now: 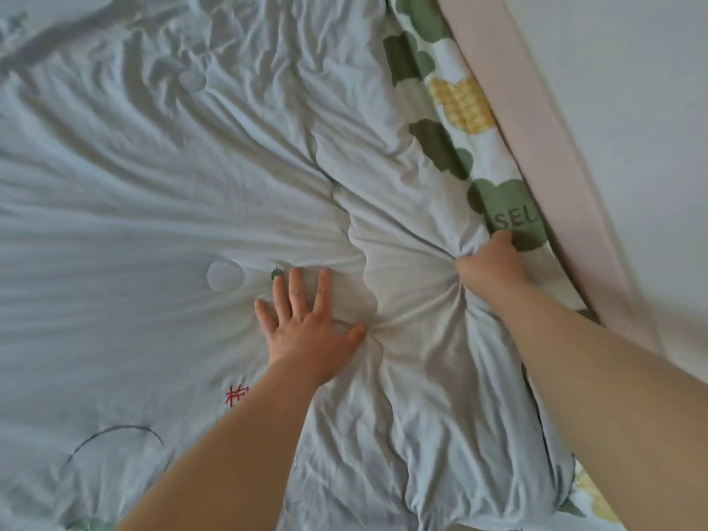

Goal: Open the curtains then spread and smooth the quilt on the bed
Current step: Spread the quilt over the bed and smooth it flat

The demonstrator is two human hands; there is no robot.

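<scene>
Left hand (306,327) flat, right hand (494,262) seemingly fisted.

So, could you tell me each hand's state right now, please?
Left hand: open, flat on the quilt.
Right hand: closed, gripping the quilt's edge.

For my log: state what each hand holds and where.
The right hand grips a bunch of the quilt near its edge; the left hand holds nothing, resting flat on it.
</scene>
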